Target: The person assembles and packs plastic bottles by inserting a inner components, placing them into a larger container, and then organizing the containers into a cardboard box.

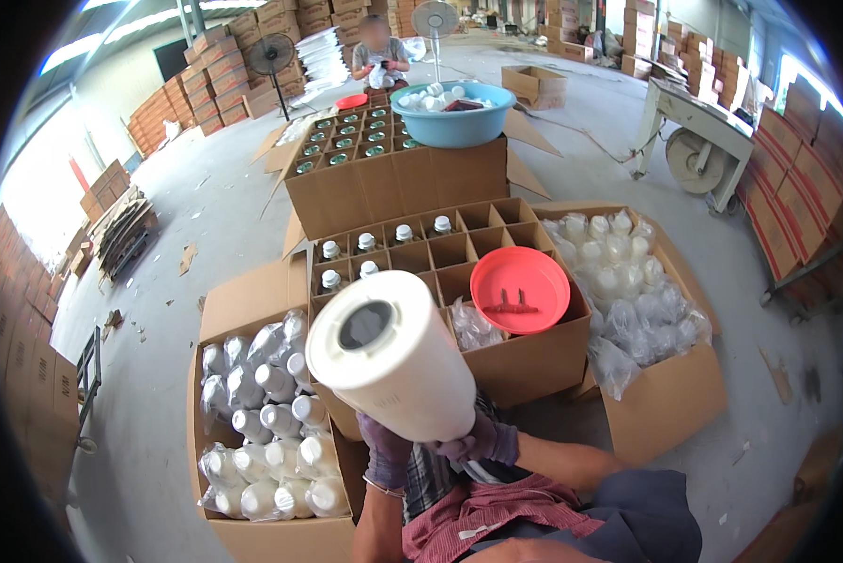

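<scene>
Both my hands wear dark purple gloves and grip the lower end of a large white cylinder [407, 375], held tilted up close in front of me. Its upper end has a raised ring around a dark round recess; I cannot tell its exact kind. My left hand [386, 450] is closed at its lower left side, and my right hand [485, 441] is wrapped around the bottom right. The white cylinder partly covers a divided carton [539, 352] with several white-capped bottles in its compartments. On that carton rests a red round basin [520, 272] holding a small dark T-shaped piece.
To the left, an open carton [281, 537] holds plastic-wrapped white bottles. Another carton [670, 403] of wrapped white pieces stands right. Farther back, a light-blue basin [454, 127] sits on a divided carton [398, 192]. Beyond it, another person [381, 61] handles something white. A wheeled machine [694, 141] stands right.
</scene>
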`<state>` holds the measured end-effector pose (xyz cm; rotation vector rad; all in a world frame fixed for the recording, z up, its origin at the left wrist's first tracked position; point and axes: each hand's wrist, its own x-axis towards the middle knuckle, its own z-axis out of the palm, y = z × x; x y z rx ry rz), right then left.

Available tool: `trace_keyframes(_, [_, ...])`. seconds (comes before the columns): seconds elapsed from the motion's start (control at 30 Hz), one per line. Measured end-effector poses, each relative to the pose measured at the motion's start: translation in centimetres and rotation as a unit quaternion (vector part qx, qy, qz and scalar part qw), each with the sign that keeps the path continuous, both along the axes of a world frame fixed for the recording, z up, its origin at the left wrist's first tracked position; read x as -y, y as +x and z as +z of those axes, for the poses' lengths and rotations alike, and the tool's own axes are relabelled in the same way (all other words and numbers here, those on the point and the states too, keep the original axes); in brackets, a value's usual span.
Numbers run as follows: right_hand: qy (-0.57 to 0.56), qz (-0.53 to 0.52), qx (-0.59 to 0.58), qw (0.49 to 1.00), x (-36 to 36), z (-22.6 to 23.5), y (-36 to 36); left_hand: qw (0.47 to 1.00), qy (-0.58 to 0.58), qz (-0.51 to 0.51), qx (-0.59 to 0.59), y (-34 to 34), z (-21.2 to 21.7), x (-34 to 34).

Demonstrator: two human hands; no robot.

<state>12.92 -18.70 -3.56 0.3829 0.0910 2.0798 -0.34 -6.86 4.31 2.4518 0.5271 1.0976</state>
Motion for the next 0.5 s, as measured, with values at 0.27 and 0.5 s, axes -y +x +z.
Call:
trace_keyframes(0.27, [-0.04, -0.22, 0.744, 0.63, -0.8, 8.8, 8.9, 0.601, -0.663, -0.162, 0.416, -1.0, -5.0, -3.4])
trace_keyframes(0.5, [-0.103, -0.703, 0.69, 0.135, 1.7, 34.5, 32.2, 0.908, -0.401, 0.085, 0.087, -8.2, -2.3, -2.8])
